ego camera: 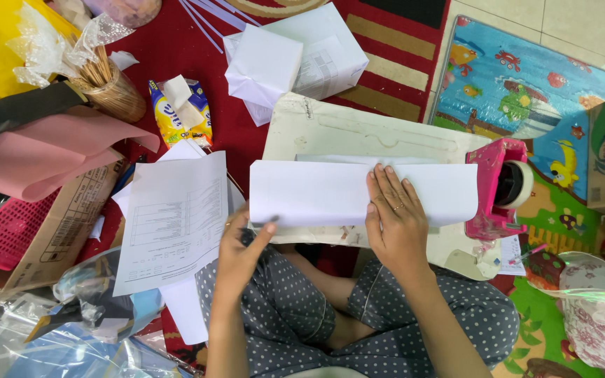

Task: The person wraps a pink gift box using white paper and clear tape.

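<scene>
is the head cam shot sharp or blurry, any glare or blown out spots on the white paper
Head view: mostly sharp, fingers of the right hand and left hand crisp; the folded white paper is bright, nearly blown out, with little surface detail; soft even light, faint shadows under the hands; glints on the clear plastic wrap; edges bend slightly from the wide lens.

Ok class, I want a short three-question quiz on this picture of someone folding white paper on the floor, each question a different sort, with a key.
1. True or false: the right hand lies flat on the white sheet.
2. What does the left hand grip: A the sheet's lower left edge, B the snack packet, C the stick cup?
3. What colour is the tape dispenser to the right of the sheet?

Key: 1 true; 2 A; 3 pink.
</scene>
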